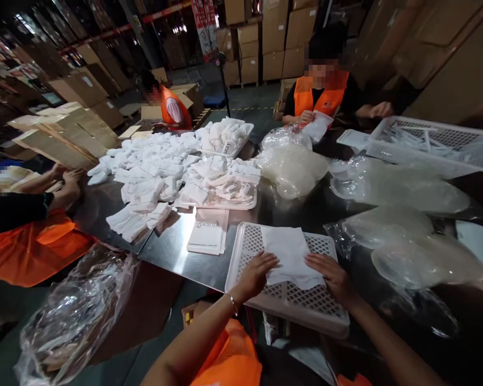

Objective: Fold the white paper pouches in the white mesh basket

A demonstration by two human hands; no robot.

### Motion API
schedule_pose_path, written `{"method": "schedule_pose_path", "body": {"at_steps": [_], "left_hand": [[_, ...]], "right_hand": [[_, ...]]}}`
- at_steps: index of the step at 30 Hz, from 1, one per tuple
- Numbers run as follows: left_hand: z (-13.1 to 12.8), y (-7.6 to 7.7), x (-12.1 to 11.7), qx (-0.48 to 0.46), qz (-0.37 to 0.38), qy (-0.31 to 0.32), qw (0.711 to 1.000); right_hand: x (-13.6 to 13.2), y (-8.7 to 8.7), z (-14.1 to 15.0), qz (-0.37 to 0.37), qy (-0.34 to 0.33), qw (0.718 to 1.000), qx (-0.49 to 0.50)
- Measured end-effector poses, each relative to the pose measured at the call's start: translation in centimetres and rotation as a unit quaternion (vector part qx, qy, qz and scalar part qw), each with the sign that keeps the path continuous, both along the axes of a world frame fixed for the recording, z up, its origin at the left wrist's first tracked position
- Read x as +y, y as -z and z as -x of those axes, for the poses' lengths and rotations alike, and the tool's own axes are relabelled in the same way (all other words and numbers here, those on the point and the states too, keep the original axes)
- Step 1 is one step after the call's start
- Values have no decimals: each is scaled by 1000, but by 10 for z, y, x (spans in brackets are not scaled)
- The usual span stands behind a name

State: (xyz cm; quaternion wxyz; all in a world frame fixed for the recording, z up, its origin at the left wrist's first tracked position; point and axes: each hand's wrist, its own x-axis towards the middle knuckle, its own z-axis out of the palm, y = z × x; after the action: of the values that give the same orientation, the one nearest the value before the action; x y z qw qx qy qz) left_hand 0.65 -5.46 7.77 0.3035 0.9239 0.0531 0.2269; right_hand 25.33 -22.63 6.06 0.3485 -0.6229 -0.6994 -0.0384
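Note:
A white, flat sheet or bag (287, 252) lies on an upturned white plastic basket (241, 241) with a lattice base. My left hand (260, 273) rests on the sheet's left edge, its fingers stretched out flat. On the opposite edge lies my right hand (330, 276), fingers extended over the sheet and its thumb hidden. The sheet's lower edge is wavy. Left of the basket is a stack of flat white printed bags (207, 230). Clear plastic bags of pale, round-edged items (293, 166) lie beyond the basket and to its right.
Folded white packets (145, 161) are heaped at the left, some in a white tray (241, 203) and a second container behind. A white basket (467, 158) stands far right. Co-workers in orange vests (322, 94) sit around the metal table (165, 262). Clear plastic (80, 311) covers a lower-left carton.

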Motion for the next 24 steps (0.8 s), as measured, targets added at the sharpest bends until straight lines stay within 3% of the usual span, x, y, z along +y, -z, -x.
{"method": "schedule_pose_path", "body": {"at_steps": [3, 5, 9, 13, 16, 22, 24], "left_hand": [[-4, 3, -7, -38, 108, -70, 991], [-10, 2, -11, -45, 170, -127, 976], [-30, -5, -20, -37, 298, -275, 913], [-49, -10, -23, -61, 334, -363, 868], [-54, -11, -21, -62, 330, -370, 866], [-53, -7, -15, -65, 282, -378, 879], [-53, -6, -13, -64, 267, -380, 883]], "right_hand": [[5, -8, 6, -24, 26, 998, 57], [11, -10, 13, -27, 84, 990, 112], [25, -4, 29, -43, 225, 960, 162], [39, 3, 35, -60, 303, 935, 176], [41, 2, 35, -65, 302, 930, 200], [32, -10, 29, -36, 179, 951, 250], [32, -13, 29, -13, 177, 947, 267]]}}
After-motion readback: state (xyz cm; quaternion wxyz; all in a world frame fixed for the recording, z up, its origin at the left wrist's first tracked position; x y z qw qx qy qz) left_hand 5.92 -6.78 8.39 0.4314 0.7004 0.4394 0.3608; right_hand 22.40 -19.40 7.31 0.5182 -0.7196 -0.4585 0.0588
